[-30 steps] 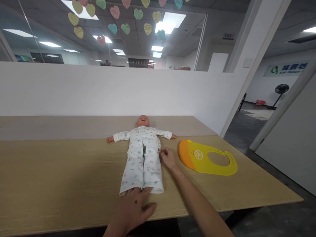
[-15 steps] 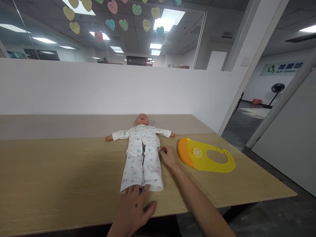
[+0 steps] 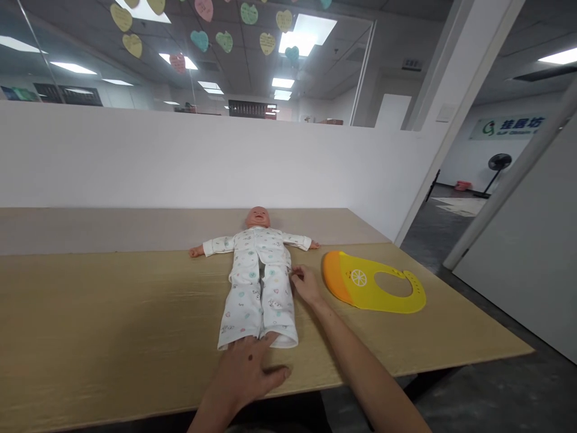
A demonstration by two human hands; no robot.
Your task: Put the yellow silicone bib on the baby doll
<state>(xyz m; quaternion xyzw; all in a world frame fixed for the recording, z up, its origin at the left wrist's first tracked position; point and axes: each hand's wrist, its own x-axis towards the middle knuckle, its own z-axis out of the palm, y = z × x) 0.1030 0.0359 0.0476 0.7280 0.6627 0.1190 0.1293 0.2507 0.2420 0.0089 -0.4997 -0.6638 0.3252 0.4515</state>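
A baby doll lies on its back on the table, arms spread, in a white printed top. White printed baby pants cover its lower half, their legs pointing toward me. My left hand is at the pant cuffs, fingers stretched forward and thumb out to the side; the fingertips are partly hidden at a leg opening. At the pants' right side, near the waist, my right hand has its fingers bent together on the fabric edge. The doll's feet are hidden.
A yellow silicone bib with an orange pocket lies right of the doll on the wooden table. A white partition wall stands behind. To the right are a doorway, a door and a standing fan.
My left hand's fingers have slid slightly farther in at the pant cuff, hiding more of the fingertips. My right hand stays at the pants' side. The view has shifted a little.
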